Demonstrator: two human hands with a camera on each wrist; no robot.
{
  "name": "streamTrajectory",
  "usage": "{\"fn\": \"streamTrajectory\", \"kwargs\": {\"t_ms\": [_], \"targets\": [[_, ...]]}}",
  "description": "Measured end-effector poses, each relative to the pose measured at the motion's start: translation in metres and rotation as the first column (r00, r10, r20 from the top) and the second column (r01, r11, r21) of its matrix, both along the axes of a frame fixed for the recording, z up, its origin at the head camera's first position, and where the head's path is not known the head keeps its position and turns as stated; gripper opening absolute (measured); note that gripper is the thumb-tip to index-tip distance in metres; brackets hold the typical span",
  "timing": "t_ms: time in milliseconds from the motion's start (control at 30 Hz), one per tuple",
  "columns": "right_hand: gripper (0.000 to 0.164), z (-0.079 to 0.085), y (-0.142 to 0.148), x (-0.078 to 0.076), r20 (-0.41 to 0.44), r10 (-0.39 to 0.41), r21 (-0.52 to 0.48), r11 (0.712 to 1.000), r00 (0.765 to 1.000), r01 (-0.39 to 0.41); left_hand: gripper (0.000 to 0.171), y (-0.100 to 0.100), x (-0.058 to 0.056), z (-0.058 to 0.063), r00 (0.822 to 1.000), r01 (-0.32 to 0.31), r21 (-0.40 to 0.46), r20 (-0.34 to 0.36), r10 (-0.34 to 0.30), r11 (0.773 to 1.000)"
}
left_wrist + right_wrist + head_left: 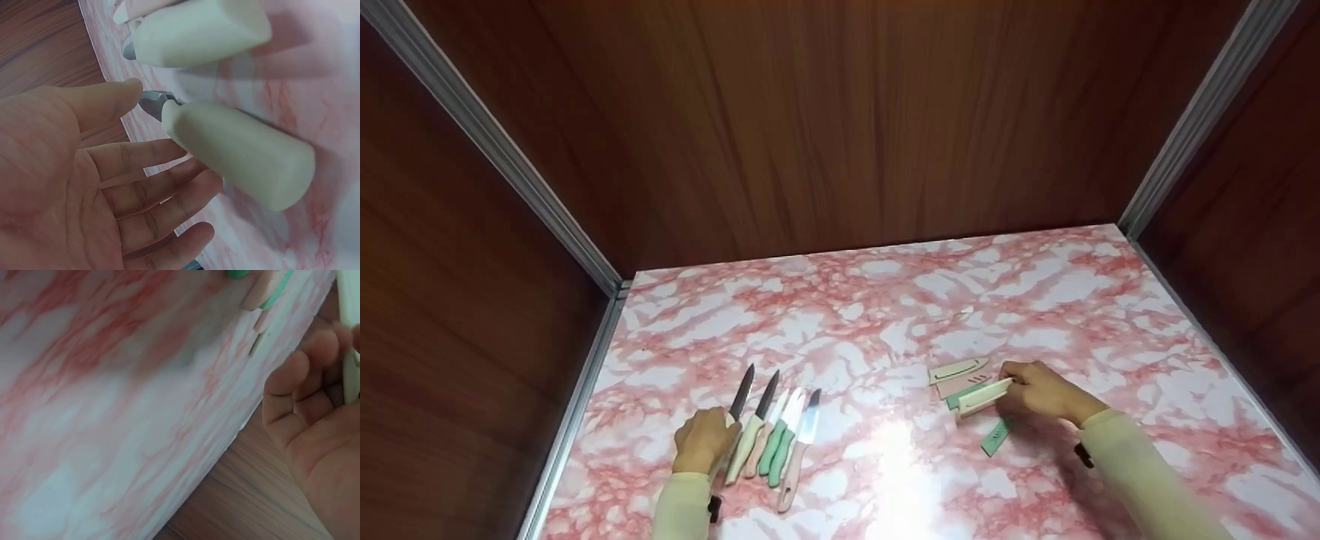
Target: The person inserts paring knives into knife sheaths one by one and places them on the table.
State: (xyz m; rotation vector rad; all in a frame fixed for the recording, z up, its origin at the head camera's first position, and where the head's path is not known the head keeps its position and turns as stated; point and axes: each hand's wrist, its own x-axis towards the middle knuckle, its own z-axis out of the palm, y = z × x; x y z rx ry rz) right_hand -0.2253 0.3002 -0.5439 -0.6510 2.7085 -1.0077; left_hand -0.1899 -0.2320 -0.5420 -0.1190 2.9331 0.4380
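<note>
On the near left of the table (885,300), the left hand (701,441) rests beside a row of knives (772,439). Its fingers are relaxed and spread in the left wrist view, gripping nothing, just at the cream handle (242,154) of the leftmost knife. The knives lie side by side, handles near and blades pointing far, leaning slightly right (so the long axis runs roughly away from the person).

On the near right, a green sheath (995,437) lies alone just left of the right sleeve. A little farther, the right hand (1042,394) pinches one end of a cream sheath (984,396), which points left across the small pile of sheaths (958,375).

The knives sit well apart from the sheaths, to their left; the left hand is much the nearer to the knives, the right to the sheaths.
</note>
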Motion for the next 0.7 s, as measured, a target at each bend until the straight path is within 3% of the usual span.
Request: {"fn": "streamTrajectory", "kwargs": {"t_ms": [300,500,700], "targets": [[0.011,0.006,-0.015,0.001,0.083,-0.09,-0.179,0.978,0.992,0.104,0.018,-0.004,0.008,-0.013,0.999,-0.021,0.008,-0.048,0.022,1.0],[0.024,0.001,-0.023,0.0,0.093,-0.055,-0.239,0.968,0.994,0.076,0.015,-0.005,0.008,-0.017,0.995,-0.023,0.024,-0.092,0.025,0.999],[0.019,0.0,-0.027,0.0,0.059,-0.008,-0.251,0.968,0.998,0.023,0.015,-0.007,0.005,-0.018,0.993,-0.014,0.021,-0.116,0.017,1.0]]}}
